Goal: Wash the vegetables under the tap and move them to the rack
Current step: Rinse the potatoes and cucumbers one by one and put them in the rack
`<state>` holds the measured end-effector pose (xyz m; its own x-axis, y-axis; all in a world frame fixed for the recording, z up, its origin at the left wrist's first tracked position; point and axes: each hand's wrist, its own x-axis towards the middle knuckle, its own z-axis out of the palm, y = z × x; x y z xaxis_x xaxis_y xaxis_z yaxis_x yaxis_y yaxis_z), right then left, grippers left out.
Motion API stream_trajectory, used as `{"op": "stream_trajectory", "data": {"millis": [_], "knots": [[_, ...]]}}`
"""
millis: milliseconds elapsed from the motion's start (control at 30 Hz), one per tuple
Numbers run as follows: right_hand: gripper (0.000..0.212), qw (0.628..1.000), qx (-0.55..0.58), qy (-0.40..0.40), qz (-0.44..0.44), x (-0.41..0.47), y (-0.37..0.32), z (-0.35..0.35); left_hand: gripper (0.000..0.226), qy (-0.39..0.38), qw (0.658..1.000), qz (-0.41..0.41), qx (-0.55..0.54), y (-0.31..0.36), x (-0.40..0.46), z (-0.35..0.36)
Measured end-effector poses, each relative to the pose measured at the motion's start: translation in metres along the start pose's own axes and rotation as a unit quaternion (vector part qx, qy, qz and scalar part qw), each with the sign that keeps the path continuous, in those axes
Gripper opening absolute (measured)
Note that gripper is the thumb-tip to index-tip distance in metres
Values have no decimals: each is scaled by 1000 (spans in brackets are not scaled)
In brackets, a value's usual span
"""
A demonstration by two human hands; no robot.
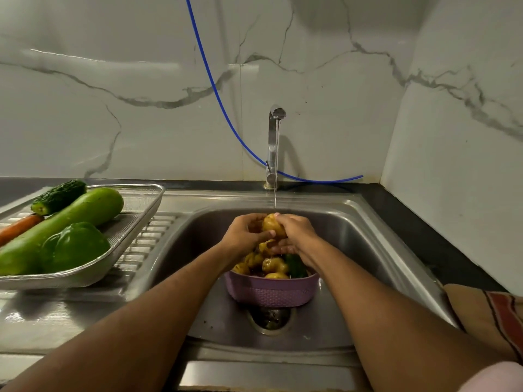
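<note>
— Two hands meet over the steel sink basin (pixel 353 239), yes?

— Yes. The left hand (pixel 245 232) and the right hand (pixel 294 232) both curl their fingers round one knobbly yellow-brown potato (pixel 272 226), holding it between them right under the thin stream of water (pixel 276 171) from the tall chrome tap (pixel 273 142).

— Where are the other vegetables?

— Below the hands, a round purple woven-pattern plastic basket (pixel 271 292) stands in the basin, just above the dark drain hole (pixel 268 318). It holds more small yellow-brown potatoes (pixel 273 264) and something dark green (pixel 295 267) that I cannot identify.

— And the rack?

— The rectangular steel mesh rack (pixel 133 224) sits on the ribbed draining board to the left of the basin. In it lie a long pale green bottle gourd (pixel 85 213), a glossy green bell pepper (pixel 75 247) in front and touching the gourd, a bumpy dark green bitter gourd (pixel 58 196) behind it, and an orange carrot (pixel 17 227) at the left edge.

— Anything else?

— A thin blue hose (pixel 210 80) hangs down the marble-patterned wall behind the tap, and a brown striped cloth (pixel 489 315) lies on the dark bench at the right.
</note>
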<state>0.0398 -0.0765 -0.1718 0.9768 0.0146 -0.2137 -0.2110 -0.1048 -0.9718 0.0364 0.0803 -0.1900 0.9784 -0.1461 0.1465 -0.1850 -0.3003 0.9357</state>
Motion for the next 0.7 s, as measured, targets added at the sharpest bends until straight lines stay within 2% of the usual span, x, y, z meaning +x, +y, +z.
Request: {"op": "stream_trajectory", "data": {"millis": [100,167,233,333,400,500,567,633,700], "knots": [[29,996,74,-24,33,0,-4,8,41,43,999,3,31,-2,6,8],[27,991,109,-54,47,0,-4,13,39,89,994,-25,53,3,11,14],[27,989,130,-54,48,2,-6,15,41,98,992,-50,61,11,18,16],[28,994,95,-40,38,9,-5,15,32,88,990,-96,54,19,22,18],[28,997,69,-12,24,14,-1,18,27,139,984,-112,19,17,23,22],[40,998,32,62,-2,19,1,24,21,229,970,-78,-31,15,17,30],[39,997,19,74,4,17,1,25,20,200,977,-64,-33,9,13,33],[34,996,15,83,9,13,-4,24,27,124,991,-51,-30,4,13,30],[29,996,30,87,12,11,-11,20,42,59,997,-29,39,1,14,23]]}}
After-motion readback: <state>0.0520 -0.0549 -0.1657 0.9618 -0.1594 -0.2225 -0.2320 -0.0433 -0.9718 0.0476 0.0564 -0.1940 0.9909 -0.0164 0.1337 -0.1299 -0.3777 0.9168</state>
